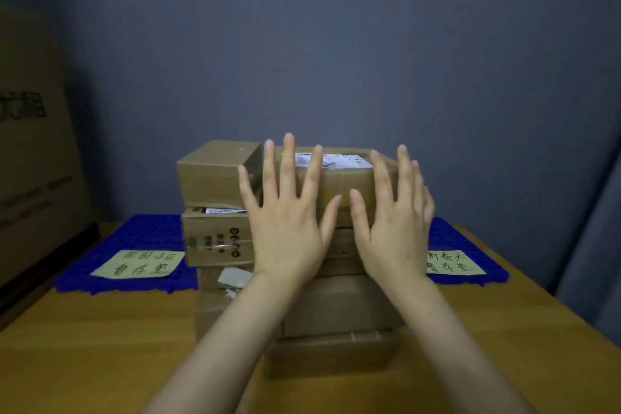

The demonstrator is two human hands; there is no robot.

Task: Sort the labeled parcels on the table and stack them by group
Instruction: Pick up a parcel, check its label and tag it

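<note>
Closed cardboard parcels stand piled on the wooden table (84,346), their contents hidden. The top parcel (339,178) carries a white shipping label (332,160) whose print is too small to read. A plain parcel (215,178) sits just beside it on the left, above an icon-printed parcel (218,239). The left hand (285,228) and right hand (393,228) are spread flat, fingers straight, before the top parcel, gripping nothing; whether they touch it cannot be told. A left blue mat (134,239) and a right blue mat (447,228) flank the pile, with a left paper note (139,264) and a right paper note (453,262) in blurred handwritten Chinese. A large carton (30,144) is cut off at the left.
</note>
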